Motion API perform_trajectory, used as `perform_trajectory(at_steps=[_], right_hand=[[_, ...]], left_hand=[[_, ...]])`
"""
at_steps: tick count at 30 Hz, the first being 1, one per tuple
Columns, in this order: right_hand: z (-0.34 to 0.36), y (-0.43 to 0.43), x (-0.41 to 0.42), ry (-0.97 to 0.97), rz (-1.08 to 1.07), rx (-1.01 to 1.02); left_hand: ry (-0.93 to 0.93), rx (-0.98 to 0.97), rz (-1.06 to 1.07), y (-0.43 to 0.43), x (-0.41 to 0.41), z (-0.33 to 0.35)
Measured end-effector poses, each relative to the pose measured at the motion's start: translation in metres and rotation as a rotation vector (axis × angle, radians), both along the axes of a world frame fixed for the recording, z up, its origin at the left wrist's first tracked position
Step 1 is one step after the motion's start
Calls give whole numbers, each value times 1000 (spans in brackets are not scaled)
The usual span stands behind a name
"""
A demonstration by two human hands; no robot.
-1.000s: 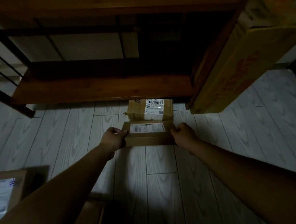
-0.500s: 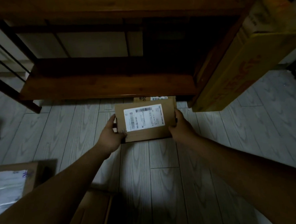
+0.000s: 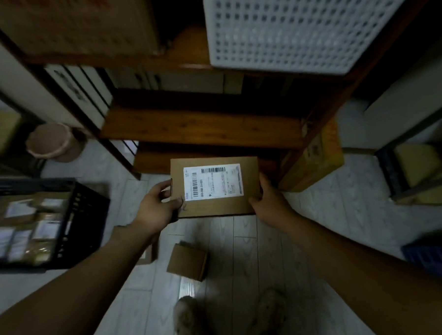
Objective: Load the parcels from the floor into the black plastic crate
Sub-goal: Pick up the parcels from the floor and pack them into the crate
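Note:
I hold a flat brown cardboard parcel (image 3: 214,206) with a white shipping label up in the air in front of me. My left hand (image 3: 157,209) grips its left edge, thumb on top. My right hand (image 3: 270,202) grips its right edge. The black plastic crate (image 3: 89,210) stands on the floor to the left, with several labelled parcels inside. A small brown parcel (image 3: 188,264) lies on the floor below my hands, and another parcel (image 3: 149,255) shows partly under my left forearm.
A wooden shelf unit (image 3: 200,127) stands ahead, with a white perforated basket (image 3: 297,27) on an upper shelf. A yellow carton (image 3: 317,159) leans at its right, a pink bin (image 3: 51,144) sits at its left. My feet (image 3: 230,318) are on pale floorboards. A blue crate (image 3: 439,258) is right.
I have risen from the floor with the parcel lifted in both hands. The view has pulled back, so the black crate and my feet have come into sight.

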State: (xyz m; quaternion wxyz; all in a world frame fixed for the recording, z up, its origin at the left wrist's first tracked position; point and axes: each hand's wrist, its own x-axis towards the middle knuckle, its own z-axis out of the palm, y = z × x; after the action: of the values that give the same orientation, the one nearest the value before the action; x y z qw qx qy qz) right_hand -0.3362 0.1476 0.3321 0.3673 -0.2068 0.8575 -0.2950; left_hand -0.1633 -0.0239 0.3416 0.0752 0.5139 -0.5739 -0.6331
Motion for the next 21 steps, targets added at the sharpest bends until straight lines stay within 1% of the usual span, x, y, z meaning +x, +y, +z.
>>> perform_trajectory(at_steps=[3,7,9,12,17,21], right_hand=[[78,4,31,12,17,-73],[153,6,65,71,8,-181],[180,6,80,105,31,-214],[219,4,111,105,75,-249],[279,-15,171,200,209,-295],[315,-47,231,213,315,-355]], left_hand=[[0,-64,14,6,31,85],[11,-178,51,20,72,161],[32,-192,81,26,95,190],[53,-201,117,34,138,231],[16,-305,126,27,209,286],[-16,-411,106,2,272,322]])
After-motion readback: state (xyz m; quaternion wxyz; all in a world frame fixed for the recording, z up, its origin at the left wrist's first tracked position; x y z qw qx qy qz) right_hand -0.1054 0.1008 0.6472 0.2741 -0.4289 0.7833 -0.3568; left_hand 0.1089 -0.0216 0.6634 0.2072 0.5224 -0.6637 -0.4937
